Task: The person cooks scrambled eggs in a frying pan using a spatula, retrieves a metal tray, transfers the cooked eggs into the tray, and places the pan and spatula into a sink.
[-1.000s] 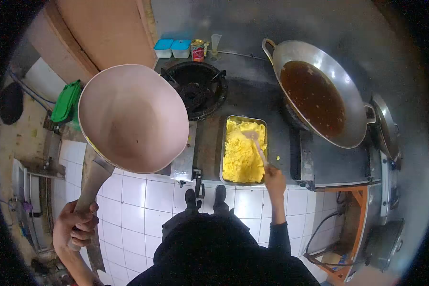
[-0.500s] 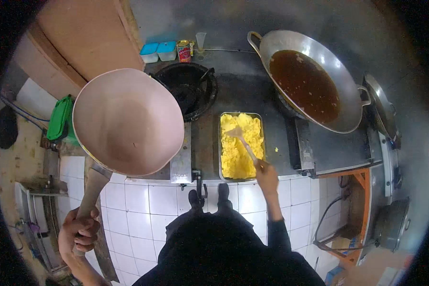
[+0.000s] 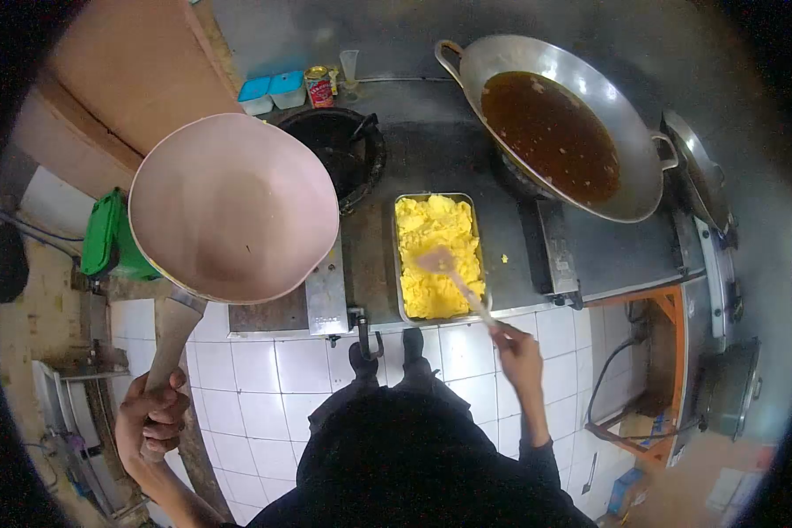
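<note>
My left hand [image 3: 152,415] is closed round the handle of a pale pink frying pan [image 3: 235,211], which is raised over the left side of the stove with its bare inside showing. My right hand [image 3: 517,350] grips the handle end of a spatula [image 3: 466,295]. The spatula's pinkish blade rests on scrambled eggs [image 3: 436,224], yellow and lumpy, which fill a rectangular metal tray [image 3: 399,280] near the counter's front edge.
A large wok [image 3: 625,158] with brown liquid sits at the right. Behind the pan is a black burner [image 3: 361,163]. Blue-lidded tubs [image 3: 287,88] and a can [image 3: 319,88] stand at the back. A green bin [image 3: 114,238] is at the left.
My right hand and the spatula have come nearer to me, the blade sliding toward the front of the eggs. The pan stays in my left hand. The whole view has shifted slightly.
</note>
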